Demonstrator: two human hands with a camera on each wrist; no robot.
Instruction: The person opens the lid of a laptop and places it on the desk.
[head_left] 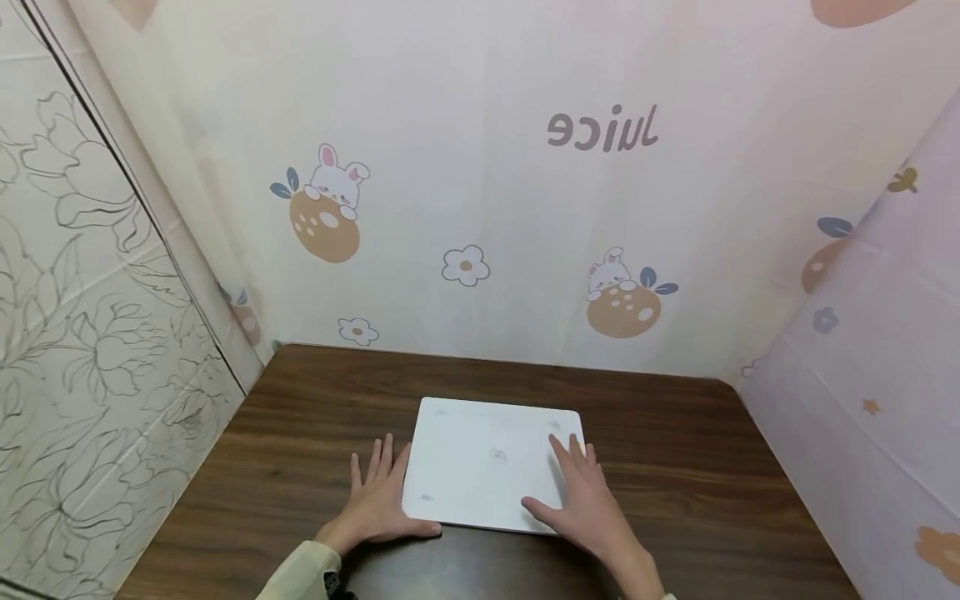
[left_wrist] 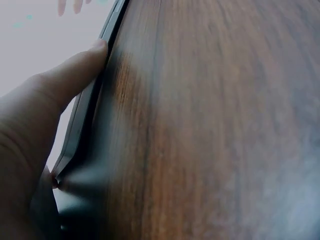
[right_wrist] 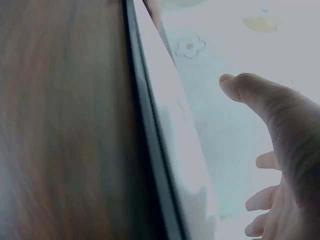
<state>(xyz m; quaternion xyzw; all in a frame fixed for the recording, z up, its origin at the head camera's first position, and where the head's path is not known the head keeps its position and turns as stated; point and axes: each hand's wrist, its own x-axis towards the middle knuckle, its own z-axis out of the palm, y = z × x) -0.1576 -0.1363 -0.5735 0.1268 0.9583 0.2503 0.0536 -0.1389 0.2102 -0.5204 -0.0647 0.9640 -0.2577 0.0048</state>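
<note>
A flat white rectangular panel (head_left: 480, 467) with rounded corners and faint grey marks lies on the table. Its side edge (left_wrist: 82, 117) is dark in the left wrist view. My left hand (head_left: 378, 504) is spread at the panel's near left corner, fingers straight along the left side. The left thumb (left_wrist: 75, 70) touches the front edge. Above the panel's right part, my right hand (head_left: 588, 504) is held with fingers spread. In the right wrist view the right thumb (right_wrist: 260, 95) is raised clear of the white surface, with nothing in its grip.
The panel lies on a dark brown wood-grain table (head_left: 675, 467) with rounded far corners. Behind the table hangs a pale curtain (head_left: 480, 167) printed with rabbits, fruit and flowers. A flower-line cloth (head_left: 90, 350) hangs on the left, and another printed cloth (head_left: 885, 350) on the right.
</note>
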